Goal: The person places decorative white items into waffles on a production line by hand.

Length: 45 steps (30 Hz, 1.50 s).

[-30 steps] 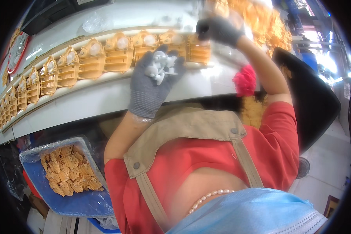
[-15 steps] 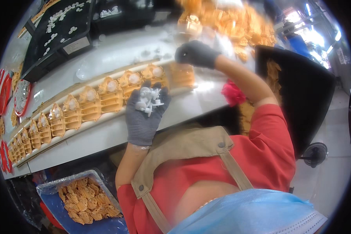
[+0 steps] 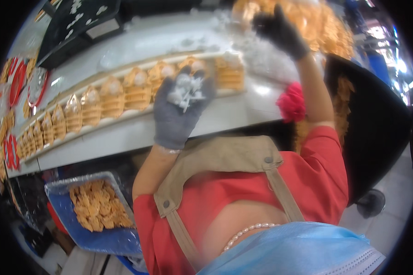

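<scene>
My left hand [image 3: 181, 107] wears a grey glove and is raised palm up, cupped around a small pile of white bits [image 3: 186, 89]. It hovers just in front of a long row of golden ridged pastry shells [image 3: 124, 94] lined up on a white counter [image 3: 124, 137]. My right hand [image 3: 277, 30], in a dark glove, is lifted high at the far end of the counter near a heap of white pieces [image 3: 261, 55]. Its fingers are spread and I see nothing in it. A red scrunchie [image 3: 291, 101] sits on that forearm.
A blue crate lined with plastic [image 3: 80, 231] holds loose golden pieces [image 3: 96, 206] below the counter at lower left. A black tray [image 3: 78, 27] stands at the back left. A dark bin [image 3: 376, 133] is on the right. More golden pieces pile up at the back [image 3: 321, 23].
My right hand has risen and moved farther back, away from the shell row. My left hand stays cupped on the white bits in front of the shells. The view has tilted down.
</scene>
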Each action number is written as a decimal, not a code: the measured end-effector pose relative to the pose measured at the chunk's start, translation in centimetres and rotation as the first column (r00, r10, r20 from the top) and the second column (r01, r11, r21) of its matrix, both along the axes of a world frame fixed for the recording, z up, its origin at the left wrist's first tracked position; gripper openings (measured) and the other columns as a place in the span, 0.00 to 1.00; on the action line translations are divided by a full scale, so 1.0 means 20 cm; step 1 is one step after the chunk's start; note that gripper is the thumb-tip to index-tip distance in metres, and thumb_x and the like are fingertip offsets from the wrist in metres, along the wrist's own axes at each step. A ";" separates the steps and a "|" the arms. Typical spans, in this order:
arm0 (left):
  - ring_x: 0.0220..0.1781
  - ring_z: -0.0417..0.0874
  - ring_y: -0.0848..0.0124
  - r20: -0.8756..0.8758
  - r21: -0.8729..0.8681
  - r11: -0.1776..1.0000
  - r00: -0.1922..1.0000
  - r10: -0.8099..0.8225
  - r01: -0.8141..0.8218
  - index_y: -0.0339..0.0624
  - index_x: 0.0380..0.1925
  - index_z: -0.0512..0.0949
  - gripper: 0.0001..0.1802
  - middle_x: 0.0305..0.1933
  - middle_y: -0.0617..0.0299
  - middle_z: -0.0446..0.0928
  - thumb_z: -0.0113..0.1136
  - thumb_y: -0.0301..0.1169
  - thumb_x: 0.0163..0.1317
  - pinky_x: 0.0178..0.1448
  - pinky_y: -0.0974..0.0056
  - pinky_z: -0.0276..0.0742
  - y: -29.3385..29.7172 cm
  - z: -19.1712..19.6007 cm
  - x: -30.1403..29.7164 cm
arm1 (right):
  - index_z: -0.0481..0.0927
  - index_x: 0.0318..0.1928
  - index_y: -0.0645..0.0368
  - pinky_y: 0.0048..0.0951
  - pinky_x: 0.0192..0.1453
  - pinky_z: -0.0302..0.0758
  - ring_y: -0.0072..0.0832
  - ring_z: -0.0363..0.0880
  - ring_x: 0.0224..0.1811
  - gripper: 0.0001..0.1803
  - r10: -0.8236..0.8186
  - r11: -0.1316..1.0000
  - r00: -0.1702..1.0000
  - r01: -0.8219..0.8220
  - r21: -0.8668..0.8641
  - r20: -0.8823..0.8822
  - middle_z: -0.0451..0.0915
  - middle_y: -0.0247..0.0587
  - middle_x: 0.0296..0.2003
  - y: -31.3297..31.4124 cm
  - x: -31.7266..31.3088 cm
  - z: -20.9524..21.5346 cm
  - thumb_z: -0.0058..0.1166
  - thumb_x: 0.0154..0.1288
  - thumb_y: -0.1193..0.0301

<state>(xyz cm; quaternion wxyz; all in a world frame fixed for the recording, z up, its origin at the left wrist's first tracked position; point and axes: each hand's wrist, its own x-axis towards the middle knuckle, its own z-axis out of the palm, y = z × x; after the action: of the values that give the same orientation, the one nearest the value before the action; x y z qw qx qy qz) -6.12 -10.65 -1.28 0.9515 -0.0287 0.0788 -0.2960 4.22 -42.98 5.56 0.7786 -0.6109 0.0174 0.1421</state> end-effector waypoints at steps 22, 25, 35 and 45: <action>0.54 0.73 0.57 -0.089 0.105 0.994 0.996 0.031 -0.021 0.34 0.55 0.68 0.24 0.47 0.50 0.73 0.50 0.40 0.66 0.64 0.48 0.67 0.15 -0.05 0.00 | 0.79 0.44 0.59 0.22 0.47 0.76 0.19 0.78 0.40 0.10 0.476 0.732 0.863 -0.283 -0.620 0.167 0.81 0.32 0.37 0.81 -0.26 -0.11 0.57 0.61 0.75; 0.57 0.71 0.50 -0.084 -0.014 1.000 0.996 0.019 -0.020 0.33 0.54 0.67 0.26 0.53 0.45 0.71 0.53 0.41 0.64 0.64 0.45 0.67 0.21 -0.07 0.01 | 0.79 0.45 0.56 0.23 0.47 0.77 0.20 0.79 0.40 0.12 0.471 0.685 0.837 -0.147 -0.714 0.279 0.81 0.33 0.38 0.87 -0.26 -0.15 0.58 0.61 0.75; 0.52 0.73 0.60 -0.037 0.056 0.998 0.999 0.014 -0.012 0.35 0.52 0.69 0.22 0.49 0.54 0.71 0.50 0.41 0.66 0.59 0.53 0.72 0.39 -0.07 0.04 | 0.80 0.48 0.46 0.31 0.38 0.80 0.37 0.82 0.38 0.16 0.781 0.413 0.369 0.300 -0.860 0.504 0.81 0.37 0.41 1.05 -0.23 -0.17 0.56 0.57 0.72; 0.59 0.71 0.54 -0.053 0.102 0.991 0.995 -0.082 0.087 0.33 0.53 0.67 0.25 0.53 0.48 0.70 0.48 0.43 0.66 0.63 0.49 0.69 0.47 -0.11 0.05 | 0.79 0.44 0.51 0.31 0.39 0.79 0.33 0.82 0.37 0.13 0.810 0.229 0.507 0.189 -0.955 0.295 0.80 0.37 0.40 1.16 -0.20 -0.16 0.60 0.58 0.66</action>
<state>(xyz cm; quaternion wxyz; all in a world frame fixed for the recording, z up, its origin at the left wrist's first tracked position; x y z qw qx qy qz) -5.19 -1.30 -3.45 0.9361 0.0170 0.1186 -0.3306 0.18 -19.84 2.42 0.1311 -0.9106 -0.3920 0.0020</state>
